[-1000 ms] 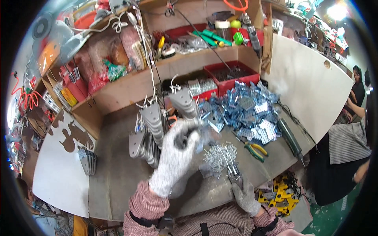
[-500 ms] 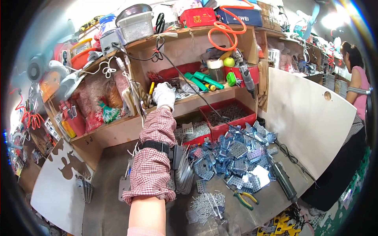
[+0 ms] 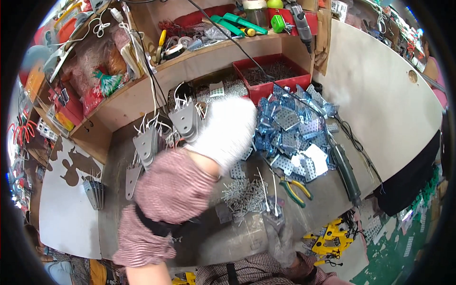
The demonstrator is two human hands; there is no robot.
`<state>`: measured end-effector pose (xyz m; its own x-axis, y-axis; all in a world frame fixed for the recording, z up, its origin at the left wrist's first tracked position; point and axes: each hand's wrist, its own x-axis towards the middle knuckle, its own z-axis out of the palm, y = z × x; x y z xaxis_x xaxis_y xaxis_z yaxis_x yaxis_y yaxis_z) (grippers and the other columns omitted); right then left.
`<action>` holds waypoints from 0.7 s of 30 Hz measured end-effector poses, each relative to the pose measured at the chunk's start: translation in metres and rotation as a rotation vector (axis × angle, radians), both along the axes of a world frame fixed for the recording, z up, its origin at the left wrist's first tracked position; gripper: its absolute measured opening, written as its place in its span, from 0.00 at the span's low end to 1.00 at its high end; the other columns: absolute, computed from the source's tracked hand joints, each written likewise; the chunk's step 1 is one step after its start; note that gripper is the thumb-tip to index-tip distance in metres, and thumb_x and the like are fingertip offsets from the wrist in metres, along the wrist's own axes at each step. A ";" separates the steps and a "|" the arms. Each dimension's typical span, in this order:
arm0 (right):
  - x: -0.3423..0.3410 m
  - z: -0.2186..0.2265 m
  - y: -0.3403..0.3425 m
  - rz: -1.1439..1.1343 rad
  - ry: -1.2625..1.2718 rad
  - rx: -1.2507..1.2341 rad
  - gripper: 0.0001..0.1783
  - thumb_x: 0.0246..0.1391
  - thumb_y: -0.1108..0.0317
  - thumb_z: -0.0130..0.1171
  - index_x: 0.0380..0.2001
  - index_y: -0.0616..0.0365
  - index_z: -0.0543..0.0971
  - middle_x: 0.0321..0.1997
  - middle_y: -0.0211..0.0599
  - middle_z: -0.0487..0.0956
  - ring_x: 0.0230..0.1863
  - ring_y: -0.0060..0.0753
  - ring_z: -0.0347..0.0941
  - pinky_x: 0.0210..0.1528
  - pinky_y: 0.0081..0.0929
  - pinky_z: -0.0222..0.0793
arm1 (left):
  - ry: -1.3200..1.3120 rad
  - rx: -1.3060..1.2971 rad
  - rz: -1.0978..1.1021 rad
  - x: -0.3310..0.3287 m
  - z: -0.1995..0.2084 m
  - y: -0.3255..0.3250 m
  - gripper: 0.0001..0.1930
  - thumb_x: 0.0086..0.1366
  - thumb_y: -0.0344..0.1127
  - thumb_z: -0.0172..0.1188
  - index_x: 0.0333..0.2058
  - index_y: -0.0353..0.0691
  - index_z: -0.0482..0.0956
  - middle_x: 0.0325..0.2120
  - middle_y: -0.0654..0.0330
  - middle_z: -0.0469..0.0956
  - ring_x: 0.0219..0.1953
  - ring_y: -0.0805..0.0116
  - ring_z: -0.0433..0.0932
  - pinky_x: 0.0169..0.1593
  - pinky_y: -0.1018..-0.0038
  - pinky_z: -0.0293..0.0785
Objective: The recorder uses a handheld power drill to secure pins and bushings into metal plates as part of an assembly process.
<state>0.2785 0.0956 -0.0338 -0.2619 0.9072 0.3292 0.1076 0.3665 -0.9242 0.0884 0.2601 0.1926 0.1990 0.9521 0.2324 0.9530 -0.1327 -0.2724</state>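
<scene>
My left hand (image 3: 228, 128), in a white glove and a checked sleeve, hangs over the middle of the bench, smeared by motion. Its fingers do not show apart, and whether it holds anything is hidden. Just left of it stand grey metal brackets (image 3: 185, 122) with white wires. Low in the view, my right hand (image 3: 281, 240) is a greyish blur beside a pile of small screws (image 3: 244, 194). Two thin white leads (image 3: 274, 190) rise close to its fingertips; I cannot tell whether they are gripped. Pliers (image 3: 297, 191) with green and yellow handles lie to its right.
A heap of blue-filmed perforated metal plates (image 3: 289, 126) covers the right of the bench. Behind it sits a red bin (image 3: 270, 76) of dark small parts. A corded power screwdriver (image 3: 346, 173) lies at right; another tool (image 3: 301, 26) hangs above. Tape rolls (image 3: 173, 51) sit on the shelf.
My left hand has left the shelf and come back toward me, down over the bench. The view has tilted downward, showing more of the bench front and my right hand.
</scene>
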 end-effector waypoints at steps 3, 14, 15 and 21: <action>-0.008 -0.021 -0.005 0.017 -0.143 0.120 0.34 0.65 0.67 0.54 0.65 0.76 0.56 0.57 0.62 0.75 0.55 0.55 0.76 0.58 0.43 0.69 | -0.131 0.182 0.178 -0.007 -0.114 0.033 0.28 0.58 0.27 0.56 0.59 0.36 0.68 0.51 0.43 0.76 0.47 0.45 0.80 0.46 0.56 0.79; -0.007 -0.029 -0.011 -0.085 -0.013 0.097 0.30 0.65 0.70 0.54 0.65 0.74 0.62 0.66 0.67 0.66 0.64 0.69 0.65 0.65 0.49 0.60 | -0.152 0.191 -0.122 0.002 -0.080 -0.078 0.16 0.58 0.28 0.59 0.47 0.38 0.73 0.40 0.54 0.77 0.44 0.56 0.79 0.48 0.62 0.75; -0.005 -0.032 -0.009 -0.095 -0.020 0.074 0.30 0.65 0.70 0.54 0.65 0.74 0.62 0.66 0.67 0.66 0.64 0.69 0.65 0.65 0.49 0.60 | -0.187 0.167 -0.119 0.000 -0.071 -0.117 0.18 0.55 0.29 0.61 0.46 0.38 0.74 0.38 0.56 0.76 0.42 0.58 0.78 0.45 0.63 0.76; -0.009 -0.044 -0.007 -0.125 -0.541 0.625 0.28 0.63 0.77 0.53 0.66 0.65 0.64 0.63 0.67 0.69 0.51 0.64 0.75 0.49 0.46 0.73 | -0.445 -0.393 0.267 -0.036 -0.133 -0.267 0.31 0.61 0.45 0.65 0.61 0.40 0.69 0.40 0.50 0.72 0.42 0.51 0.79 0.42 0.60 0.79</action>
<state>0.2695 0.0890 -0.0774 -0.4383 0.6319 0.6392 0.5518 0.7505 -0.3637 0.0522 -0.0068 0.0597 -0.0912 0.9863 -0.1375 0.9775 0.1150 0.1769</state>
